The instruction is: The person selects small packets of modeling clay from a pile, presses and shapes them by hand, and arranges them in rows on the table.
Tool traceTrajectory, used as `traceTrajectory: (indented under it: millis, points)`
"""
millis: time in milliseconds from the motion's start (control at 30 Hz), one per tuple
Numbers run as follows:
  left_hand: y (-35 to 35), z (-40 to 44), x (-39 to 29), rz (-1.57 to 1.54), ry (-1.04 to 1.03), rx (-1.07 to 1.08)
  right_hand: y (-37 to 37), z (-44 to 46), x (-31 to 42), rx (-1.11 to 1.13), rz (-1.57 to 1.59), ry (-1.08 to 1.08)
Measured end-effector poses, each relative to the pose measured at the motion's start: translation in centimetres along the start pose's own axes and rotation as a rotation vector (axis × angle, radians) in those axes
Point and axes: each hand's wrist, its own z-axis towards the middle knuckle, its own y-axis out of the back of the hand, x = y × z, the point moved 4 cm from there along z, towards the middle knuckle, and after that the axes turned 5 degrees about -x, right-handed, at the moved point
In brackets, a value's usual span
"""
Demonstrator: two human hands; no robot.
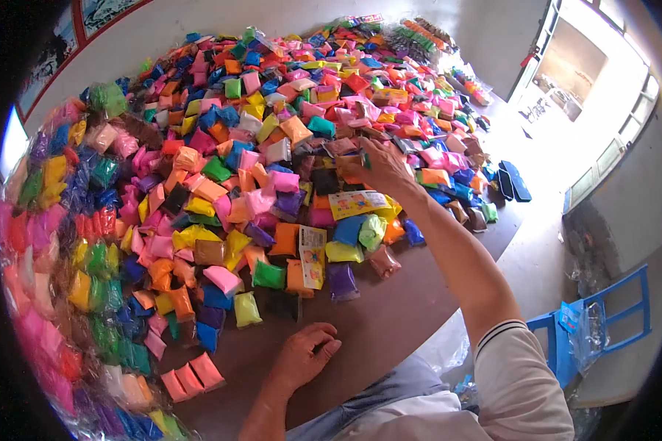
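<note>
My right hand point(384, 170) reaches into a big heap of small, soft, coloured plastic packets. Its fingers are bent down among brown and orange packets, and the fingertips are partly hidden, so what they grip cannot be made out. A black packet point(325, 181) lies just left of these fingers. Below the hand is a yellow printed card point(357, 203), with a second printed card point(312, 256) nearer to me. My left hand point(307, 356) rests by the brown table's point(390, 312) near edge, fingers curled in, nothing visible in them. Three joined coral-pink packets point(192, 377) lie to its left.
Clear bags of coloured packets point(88, 294) line the left side. Two dark phone-like objects point(515, 181) lie at the table's right end. A blue chair point(610, 316) with a plastic bag point(588, 338) stands on the right, near a bright open doorway.
</note>
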Motion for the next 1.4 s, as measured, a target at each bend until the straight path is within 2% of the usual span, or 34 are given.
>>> traceTrajectory:
  millis: [100,133,233,333,433,467,567,767,967,1067,1167,1300,1400]
  points:
    - [0.1,0.1,0.1,-0.017,0.012,0.004,-2.2,0.7,0.6,-0.1,-0.191,0.032]
    - [0.1,0.1,0.1,-0.022,0.007,0.003,-2.6,0.9,0.7,-0.078,-0.226,-0.024]
    - [0.2,0.1,-0.1,-0.025,0.031,0.011,-1.9,0.6,1.5,-0.125,-0.029,0.014]
    - [-0.1,0.1,0.0,0.013,0.021,0.018,-0.7,-0.6,3.4,0.045,-0.029,0.07]
    - [-0.1,0.1,0.0,0.055,-0.048,-0.005,-2.5,-2.4,3.2,-0.023,-0.001,0.358]
    - [-0.1,0.1,0.1,0.044,-0.049,-0.007,-1.6,-3.8,4.5,-0.123,0.076,0.429]
    - [-0.2,0.0,0.1,0.014,-0.055,-0.025,-0.1,-7.2,7.5,-0.15,0.023,0.498]
    - [-0.3,0.0,0.2,-0.013,-0.037,-0.038,1.6,-10.1,9.0,-0.328,0.152,0.578]
    - [-0.2,0.1,0.4,0.011,-0.058,-0.038,1.4,-3.9,3.1,-0.325,0.092,0.197]
    - [0.0,0.1,0.2,0.021,-0.04,-0.033,0.3,0.0,1.4,-0.232,0.009,-0.022]
    - [0.2,0.1,-0.1,-0.007,0.018,-0.014,-2.8,2.7,-1.1,-0.111,0.083,-0.04]
    - [0.3,0.1,0.4,-0.058,0.014,0.003,-4.8,5.6,-3.7,-0.026,-0.178,-0.208]
    - [0.4,0.1,0.2,-0.083,0.035,0.009,-3.2,5.7,-2.3,-0.132,-0.138,-0.356]
